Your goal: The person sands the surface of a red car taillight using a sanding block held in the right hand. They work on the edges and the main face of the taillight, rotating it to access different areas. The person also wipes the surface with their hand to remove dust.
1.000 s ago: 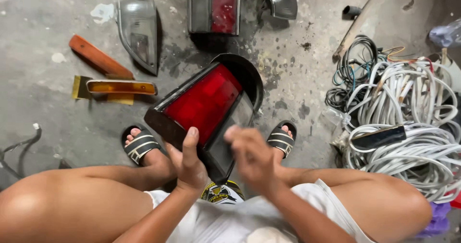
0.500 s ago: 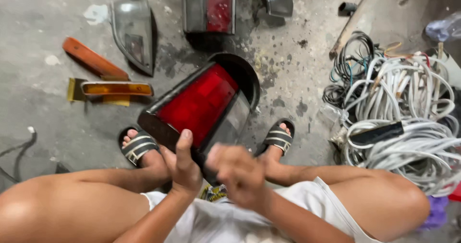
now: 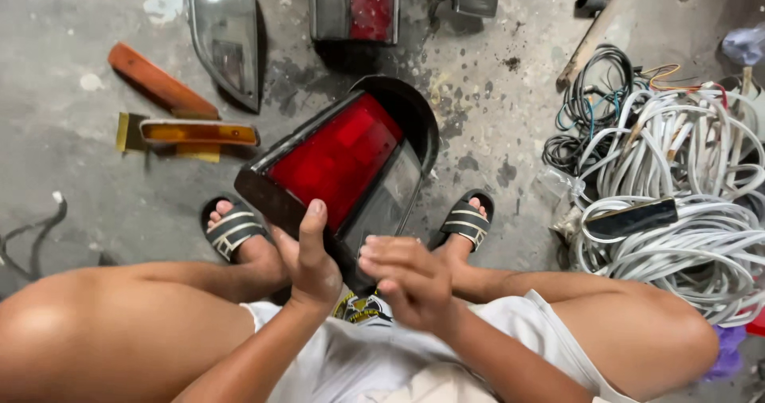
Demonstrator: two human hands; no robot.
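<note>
Down between our knees, we hold one large red tail lamp (image 3: 339, 160) in a black housing, tilted over the concrete floor (image 3: 72, 180) with its far end above our feet. Our left hand (image 3: 312, 261) is closed around the lamp's near left edge, thumb stretched up along the red lens. Our right hand (image 3: 406, 279) sits at the near right corner, fingers curled inward against the dark clear section; we cannot tell whether it truly grips or only presses there.

To the right lies one big heap of white cables (image 3: 685, 204), with a smaller bundle of black wires (image 3: 586, 112) at its far left side and a flat black bar (image 3: 631, 218) resting on the coil.

Far from us we count two more lamps: a red-centred one (image 3: 355, 6) at the top and a smoky grey one (image 3: 227, 41) to its left. Left again lie two amber marker lenses (image 3: 199, 132) (image 3: 155, 84), close together. Two striped sandals (image 3: 231, 229) (image 3: 466, 220) flank the held lamp.
</note>
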